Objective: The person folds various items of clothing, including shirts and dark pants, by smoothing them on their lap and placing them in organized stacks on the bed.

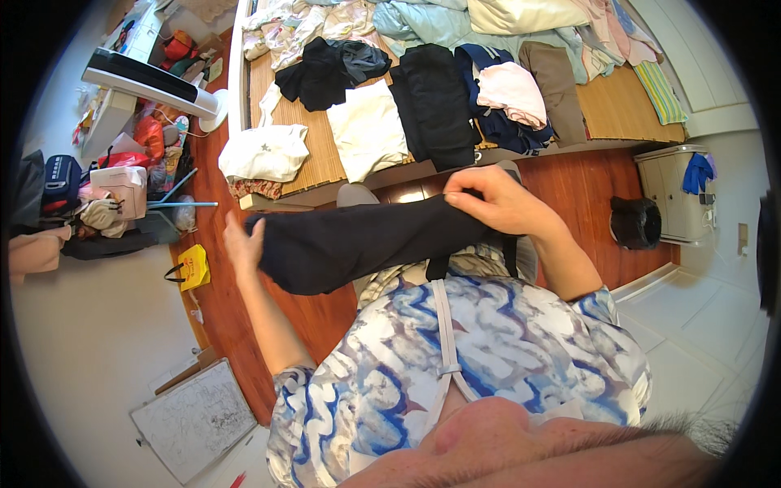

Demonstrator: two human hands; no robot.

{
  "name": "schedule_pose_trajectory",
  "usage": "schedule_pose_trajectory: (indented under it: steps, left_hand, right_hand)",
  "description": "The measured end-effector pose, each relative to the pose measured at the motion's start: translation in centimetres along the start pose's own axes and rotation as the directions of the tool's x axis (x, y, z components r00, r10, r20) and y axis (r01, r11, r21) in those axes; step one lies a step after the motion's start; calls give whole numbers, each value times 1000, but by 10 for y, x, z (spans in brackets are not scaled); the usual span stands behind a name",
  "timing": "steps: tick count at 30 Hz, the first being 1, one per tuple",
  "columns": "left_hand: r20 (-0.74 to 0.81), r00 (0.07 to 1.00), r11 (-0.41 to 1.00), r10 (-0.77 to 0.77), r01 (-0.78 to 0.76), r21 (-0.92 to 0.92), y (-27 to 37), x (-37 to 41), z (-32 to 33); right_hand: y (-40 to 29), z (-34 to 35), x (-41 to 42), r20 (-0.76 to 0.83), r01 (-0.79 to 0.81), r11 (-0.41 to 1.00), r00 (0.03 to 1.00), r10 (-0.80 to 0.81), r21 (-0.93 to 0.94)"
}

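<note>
A long black garment, folded into a band, stretches across in front of me above my lap. At its right end, my right hand pinches the upper edge between thumb and fingers. My left hand is at the other end, its thumb over the cloth and its fingers on the outer side. The lower left part of the cloth sags in a rounded fold. On the bed edge beyond lie folded black trousers, a folded white garment and a white piece with a star.
The bed also bears a black and grey heap, a pink garment on navy clothing, and brown trousers. A tower fan leans into view at left. A yellow bag and a black bin stand on the floor.
</note>
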State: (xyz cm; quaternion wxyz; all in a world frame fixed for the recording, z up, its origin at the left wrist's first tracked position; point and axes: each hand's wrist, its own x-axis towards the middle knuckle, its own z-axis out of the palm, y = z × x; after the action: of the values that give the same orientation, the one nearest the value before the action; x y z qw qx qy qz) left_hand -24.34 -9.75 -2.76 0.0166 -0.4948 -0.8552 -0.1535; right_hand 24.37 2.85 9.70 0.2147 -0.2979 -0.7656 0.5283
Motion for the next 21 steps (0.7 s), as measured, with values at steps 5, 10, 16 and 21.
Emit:
schedule_pose_trajectory:
  steps: [5, 10, 16, 21]
  left_hand:
    - [375, 679, 455, 631, 67, -888, 201, -37, -40]
    - [381, 506, 472, 773, -58, -880, 262, -63, -41]
    - [370, 607, 412, 703, 77, -908, 254, -85, -41]
    - [357, 707, 488, 611, 19, -873, 252, -83, -62]
  right_hand:
    - [-10, 24, 23, 152, 43, 997, 988, -33, -66]
    - [-23, 27, 25, 177, 112, 984, 980, -86, -142]
    - [-13, 17, 13, 273, 172, 975, 953, -128, -143]
    - [29, 28, 11, 133, 145, 972, 984, -122, -183]
